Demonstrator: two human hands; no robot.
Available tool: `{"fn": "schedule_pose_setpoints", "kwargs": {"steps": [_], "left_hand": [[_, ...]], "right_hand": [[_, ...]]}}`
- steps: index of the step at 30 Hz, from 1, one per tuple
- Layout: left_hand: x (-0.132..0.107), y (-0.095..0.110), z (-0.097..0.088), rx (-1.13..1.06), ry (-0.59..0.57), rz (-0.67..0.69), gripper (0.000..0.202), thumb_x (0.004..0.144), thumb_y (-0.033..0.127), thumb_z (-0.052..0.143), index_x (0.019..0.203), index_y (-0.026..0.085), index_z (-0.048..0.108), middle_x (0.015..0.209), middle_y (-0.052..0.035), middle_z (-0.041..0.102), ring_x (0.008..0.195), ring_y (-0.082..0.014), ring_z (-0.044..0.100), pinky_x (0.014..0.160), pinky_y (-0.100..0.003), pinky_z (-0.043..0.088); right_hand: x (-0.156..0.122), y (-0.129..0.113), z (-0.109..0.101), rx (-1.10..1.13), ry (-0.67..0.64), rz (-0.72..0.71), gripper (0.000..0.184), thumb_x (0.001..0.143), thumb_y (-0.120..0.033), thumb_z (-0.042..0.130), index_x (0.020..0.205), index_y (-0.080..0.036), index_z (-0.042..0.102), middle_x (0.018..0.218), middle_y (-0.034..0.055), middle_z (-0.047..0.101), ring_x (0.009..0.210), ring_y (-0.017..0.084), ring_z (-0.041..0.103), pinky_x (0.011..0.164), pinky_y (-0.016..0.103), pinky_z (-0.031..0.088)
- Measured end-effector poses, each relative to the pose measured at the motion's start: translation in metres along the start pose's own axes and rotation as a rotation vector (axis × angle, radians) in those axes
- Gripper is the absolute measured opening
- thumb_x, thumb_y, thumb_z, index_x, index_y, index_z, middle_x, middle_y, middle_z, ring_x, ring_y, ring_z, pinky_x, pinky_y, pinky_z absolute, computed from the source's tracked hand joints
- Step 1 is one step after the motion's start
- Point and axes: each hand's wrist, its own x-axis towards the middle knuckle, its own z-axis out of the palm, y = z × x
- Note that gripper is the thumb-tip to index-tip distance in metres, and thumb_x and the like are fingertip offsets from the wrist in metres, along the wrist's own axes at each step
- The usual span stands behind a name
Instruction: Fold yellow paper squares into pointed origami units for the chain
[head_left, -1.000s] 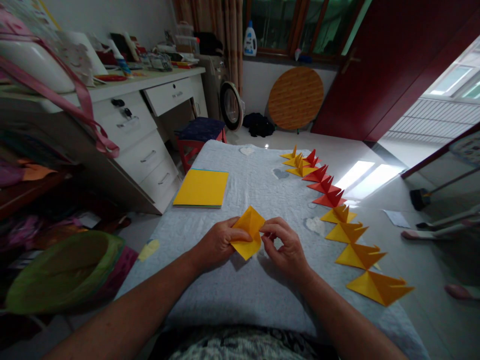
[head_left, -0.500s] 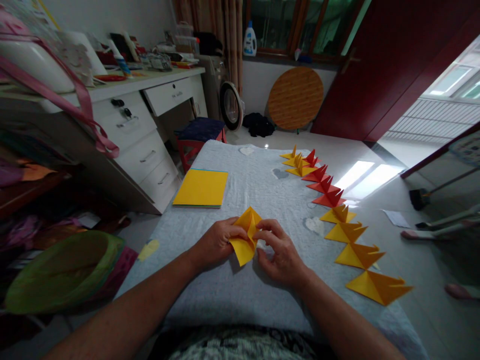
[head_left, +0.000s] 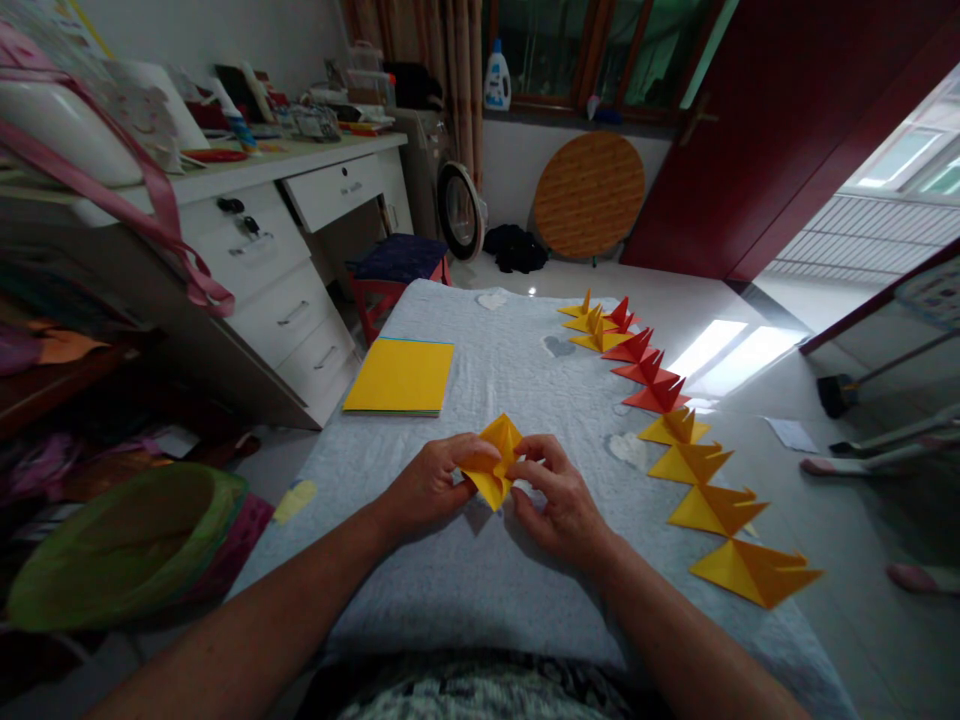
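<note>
A half-folded yellow paper piece (head_left: 496, 458) is held just above the pale grey cloth-covered table (head_left: 480, 590). My left hand (head_left: 431, 482) pinches its left side with thumb and fingers closed. On its right side my right hand (head_left: 559, 497) presses the paper with the fingers curled in. Both forearms reach in from the bottom of the view. A flat stack of yellow paper sheets (head_left: 400, 375) lies on the table beyond my left hand.
A row of several folded yellow and red paper pieces (head_left: 679, 440) runs along the table's right edge. A white desk with drawers (head_left: 285, 250) stands at the left, a green-lined bin (head_left: 112, 540) at the near left. Tiled floor and a red door lie to the right.
The yellow piece has been folded narrower and smaller. My right hand has moved left, closer to my left hand, closing the paper between them.
</note>
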Motion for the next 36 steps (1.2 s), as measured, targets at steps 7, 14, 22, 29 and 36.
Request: {"fn": "schedule_pose_setpoints", "kwargs": {"steps": [7, 14, 22, 29, 36], "left_hand": [[0.0, -0.0028, -0.0007, 0.046, -0.006, 0.04, 0.021, 0.083, 0.013, 0.067, 0.1, 0.022, 0.075, 0.098, -0.0035, 0.072, 0.09, -0.0166, 0.069, 0.083, -0.029, 0.052], [0.003, -0.0041, 0.0006, 0.021, 0.044, 0.065, 0.013, 0.085, 0.019, 0.067, 0.096, 0.02, 0.075, 0.096, -0.0047, 0.074, 0.087, -0.0161, 0.069, 0.081, -0.029, 0.053], [0.0023, -0.0065, 0.0034, -0.053, 0.039, 0.032, 0.012, 0.085, 0.023, 0.068, 0.094, 0.021, 0.077, 0.088, -0.0025, 0.07, 0.082, -0.0158, 0.065, 0.077, -0.028, 0.05], [0.0051, -0.0028, 0.005, -0.046, 0.021, -0.01, 0.016, 0.086, 0.033, 0.072, 0.081, 0.018, 0.076, 0.084, -0.0024, 0.065, 0.08, -0.0159, 0.061, 0.074, -0.027, 0.048], [0.0042, 0.0026, 0.0062, -0.016, 0.074, -0.003, 0.017, 0.086, 0.031, 0.071, 0.079, 0.016, 0.074, 0.077, -0.0019, 0.065, 0.073, -0.0144, 0.062, 0.069, -0.025, 0.046]], "right_hand": [[0.001, -0.0001, 0.0007, 0.016, 0.051, -0.004, 0.027, 0.084, -0.008, 0.057, 0.105, -0.024, 0.064, 0.104, 0.0068, 0.055, 0.092, 0.019, 0.058, 0.074, 0.033, 0.055], [0.0024, -0.0017, 0.001, 0.01, 0.141, -0.022, 0.021, 0.09, -0.013, 0.059, 0.107, -0.025, 0.063, 0.098, 0.0058, 0.058, 0.086, 0.018, 0.061, 0.07, 0.031, 0.055], [0.0028, -0.0026, 0.0008, -0.02, 0.113, -0.034, 0.014, 0.092, -0.015, 0.059, 0.099, -0.023, 0.069, 0.092, 0.0059, 0.058, 0.082, 0.018, 0.06, 0.07, 0.032, 0.055], [0.0059, -0.0046, 0.0013, 0.128, 0.091, 0.063, 0.012, 0.087, -0.012, 0.058, 0.087, -0.021, 0.064, 0.09, 0.0037, 0.056, 0.074, 0.014, 0.056, 0.059, 0.024, 0.048], [0.0074, -0.0036, 0.0026, 0.129, 0.087, 0.118, 0.009, 0.087, -0.014, 0.059, 0.084, -0.021, 0.062, 0.088, 0.0025, 0.057, 0.071, 0.013, 0.055, 0.058, 0.023, 0.047]]}}
